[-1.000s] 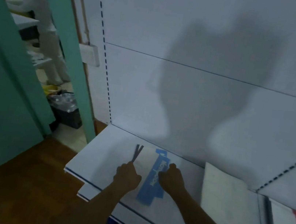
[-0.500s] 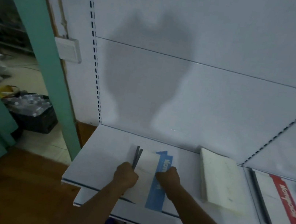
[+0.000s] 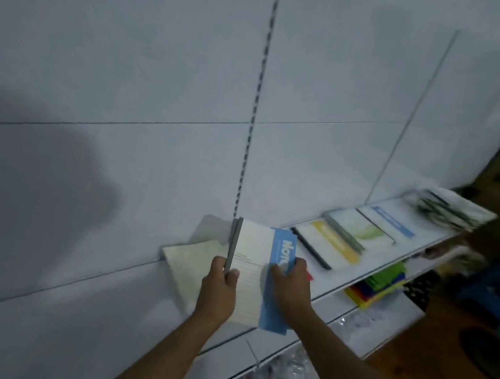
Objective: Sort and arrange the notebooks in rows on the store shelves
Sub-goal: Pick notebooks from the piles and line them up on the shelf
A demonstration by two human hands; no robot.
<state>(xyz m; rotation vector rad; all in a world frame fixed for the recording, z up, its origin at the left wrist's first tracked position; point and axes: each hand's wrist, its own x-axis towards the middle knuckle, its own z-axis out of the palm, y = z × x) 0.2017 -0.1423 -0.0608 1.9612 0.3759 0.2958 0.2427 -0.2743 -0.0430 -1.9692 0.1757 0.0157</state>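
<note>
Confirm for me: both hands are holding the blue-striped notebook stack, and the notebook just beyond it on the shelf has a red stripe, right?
Not quite. The head view shows the left hand and right hand holding the blue-striped notebook stack, but the notebook just beyond it on the shelf has a yellow stripe, not a red one.

1. Two hands – left hand (image 3: 217, 295), right hand (image 3: 292, 285).
2. One blue-banded notebook (image 3: 256, 279) held between them.
3. One cream notebook (image 3: 187, 264) lying beside it.
4. Three more notebooks in the row – yellow-banded notebook (image 3: 329, 245), green-patterned notebook (image 3: 358, 228), blue-striped notebook (image 3: 391, 220).
5. One blurred stack (image 3: 453, 208) at the shelf's far end.
</note>
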